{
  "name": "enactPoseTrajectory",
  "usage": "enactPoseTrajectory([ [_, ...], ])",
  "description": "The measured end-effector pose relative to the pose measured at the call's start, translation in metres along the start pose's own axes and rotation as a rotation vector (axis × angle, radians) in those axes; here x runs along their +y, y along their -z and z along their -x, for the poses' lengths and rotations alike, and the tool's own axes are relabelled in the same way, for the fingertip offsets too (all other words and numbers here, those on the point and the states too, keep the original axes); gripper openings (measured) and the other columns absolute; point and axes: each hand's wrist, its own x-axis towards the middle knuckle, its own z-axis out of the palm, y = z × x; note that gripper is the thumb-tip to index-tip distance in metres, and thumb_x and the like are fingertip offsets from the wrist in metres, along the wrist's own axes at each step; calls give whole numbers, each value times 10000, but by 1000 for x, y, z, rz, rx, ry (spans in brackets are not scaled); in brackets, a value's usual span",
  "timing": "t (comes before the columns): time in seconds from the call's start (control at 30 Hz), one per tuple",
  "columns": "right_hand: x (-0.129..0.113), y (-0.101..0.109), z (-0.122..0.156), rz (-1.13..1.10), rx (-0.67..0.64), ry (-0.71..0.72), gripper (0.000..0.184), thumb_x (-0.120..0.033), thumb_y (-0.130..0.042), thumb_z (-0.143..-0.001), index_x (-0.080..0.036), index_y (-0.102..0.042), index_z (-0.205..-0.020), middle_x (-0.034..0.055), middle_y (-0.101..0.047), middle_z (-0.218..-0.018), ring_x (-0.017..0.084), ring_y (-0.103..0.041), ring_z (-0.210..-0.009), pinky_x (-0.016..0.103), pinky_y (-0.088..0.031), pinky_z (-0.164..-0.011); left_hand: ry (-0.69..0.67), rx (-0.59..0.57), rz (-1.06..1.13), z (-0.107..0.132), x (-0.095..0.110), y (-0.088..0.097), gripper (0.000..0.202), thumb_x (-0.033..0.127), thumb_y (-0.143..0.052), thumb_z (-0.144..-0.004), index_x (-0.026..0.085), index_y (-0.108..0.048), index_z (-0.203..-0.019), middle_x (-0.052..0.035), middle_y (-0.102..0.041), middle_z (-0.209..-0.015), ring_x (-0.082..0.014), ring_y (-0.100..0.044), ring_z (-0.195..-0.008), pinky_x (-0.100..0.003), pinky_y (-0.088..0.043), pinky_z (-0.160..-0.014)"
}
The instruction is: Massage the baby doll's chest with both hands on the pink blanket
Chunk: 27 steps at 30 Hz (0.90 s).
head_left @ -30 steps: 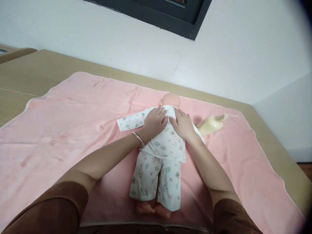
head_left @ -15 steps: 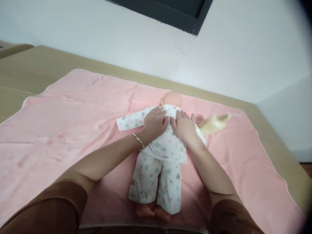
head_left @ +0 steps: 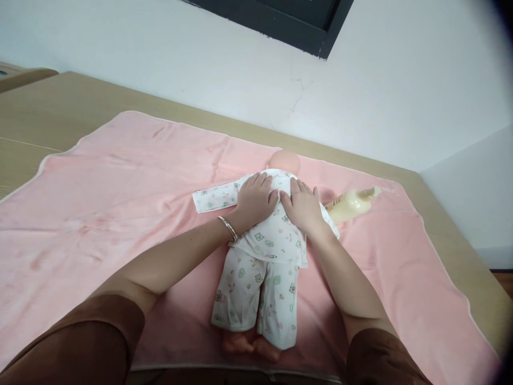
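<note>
A baby doll [head_left: 276, 235] in white printed pajamas lies face down on a pink blanket [head_left: 160, 160], its bare head away from me and its feet towards me. My left hand [head_left: 256, 199] rests flat on the left of its upper back, fingers stretched out. On the right of the upper back lies my right hand [head_left: 303, 204], likewise flat, with fingers extended. The two thumbs point towards each other, a small gap between them. One sleeve stretches out to the left; the doll's other arm is partly hidden behind my right hand.
A cream-coloured bottle [head_left: 355, 205] lies on its side on the blanket, right of the doll. Under the blanket is a wooden table [head_left: 160, 106], with a white wall [head_left: 240, 85] behind it. A dark frame [head_left: 296, 32] is on the wall.
Both hands stay on the doll's back with hardly any shift. The top's collar edge sits slightly higher against the head, and the whole view has moved a little.
</note>
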Motion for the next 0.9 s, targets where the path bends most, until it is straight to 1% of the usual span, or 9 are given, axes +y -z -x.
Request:
enactPoseTrajectory([
  [0.23, 0, 0, 0, -4, 9, 3, 643, -439, -281, -1037, -44, -357, -1538, 231, -466, -1547, 360, -402, -1454, 599, -214, -1200, 0, -4, 11, -1, 0, 0, 429, 306, -431, -973, 92, -603, -1302, -176, -638, -1358, -304, -545, -1326, -486, -428, -1151],
  [0.47, 1, -2, 0, -30, 23, 13, 652, -441, -295, -1034, -35, -359, -1540, 233, -460, -1551, 371, -398, -1454, 610, -214, -1201, -13, -8, 25, -1, -4, -4, 461, 287, -417, -966, 56, -580, -1330, -189, -627, -1368, -322, -532, -1332, -488, -412, -1158],
  [0.6, 5, -5, -3, -86, 42, 42, 649, -446, -311, -1023, -45, -377, -1529, 227, -482, -1534, 366, -406, -1447, 615, -210, -1205, -47, -15, 85, -4, -10, -9, 437, 266, -421, -952, 97, -567, -1328, -173, -620, -1370, -306, -523, -1340, -496, -386, -1179],
  [0.7, 9, -8, -6, -118, 62, 58, 643, -448, -335, -1010, -71, -383, -1528, 220, -479, -1538, 352, -410, -1444, 600, -220, -1207, -65, -27, 109, -6, -14, -11, 442, 271, -430, -946, 99, -555, -1333, -180, -615, -1372, -311, -524, -1335, -508, -388, -1172],
  [0.77, 10, -10, -7, -126, 67, 63, 643, -449, -343, -1006, -77, -387, -1528, 225, -472, -1542, 352, -412, -1443, 598, -226, -1204, -74, -26, 104, -6, -14, -12, 446, 266, -427, -945, 95, -553, -1337, -183, -611, -1378, -316, -524, -1333, -511, -393, -1164],
  [0.9, 11, -9, -8, -133, 77, 70, 638, -450, -344, -1008, -86, -389, -1530, 222, -483, -1534, 345, -428, -1431, 586, -236, -1201, -117, 7, 83, -4, -13, -11, 434, 249, -400, -967, 109, -550, -1349, -154, -617, -1387, -299, -522, -1339, -493, -383, -1176],
])
